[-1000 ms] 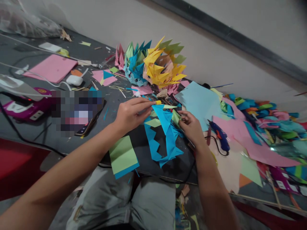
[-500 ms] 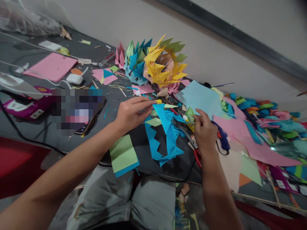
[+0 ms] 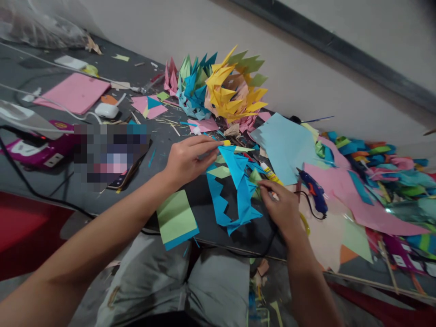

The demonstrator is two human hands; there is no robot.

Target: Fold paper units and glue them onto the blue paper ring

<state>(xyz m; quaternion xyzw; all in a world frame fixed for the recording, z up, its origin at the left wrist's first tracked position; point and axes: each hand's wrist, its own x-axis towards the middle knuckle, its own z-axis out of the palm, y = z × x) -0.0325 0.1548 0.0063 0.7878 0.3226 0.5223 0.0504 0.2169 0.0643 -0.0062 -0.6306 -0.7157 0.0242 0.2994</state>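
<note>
My left hand (image 3: 190, 161) pinches a small yellow cap-like piece (image 3: 226, 143) at the top end of a blue folded-paper chain. That chain (image 3: 243, 195), with its pointed tips, curves down the dark table in front of me. Pale green folded points (image 3: 220, 171) show at its upper left. My right hand (image 3: 281, 204) has its fingers closed on a green folded paper piece (image 3: 256, 178), close beside the chain's right side. Just beyond this hand lies a yellow-and-white glue stick (image 3: 270, 173).
A blue glue gun (image 3: 315, 195) rests on pink paper at right. Green and blue sheets (image 3: 177, 220) lie at the front edge. Finished spiky paper rings (image 3: 235, 91) stand against the wall. A phone (image 3: 127, 172), partly blurred, and a purple power strip (image 3: 41, 147) are at left.
My right hand has moved left and toward me, and the green folded piece has come with it, nearer the blue chain. The glue stick is more exposed. My left hand stays nearly still.
</note>
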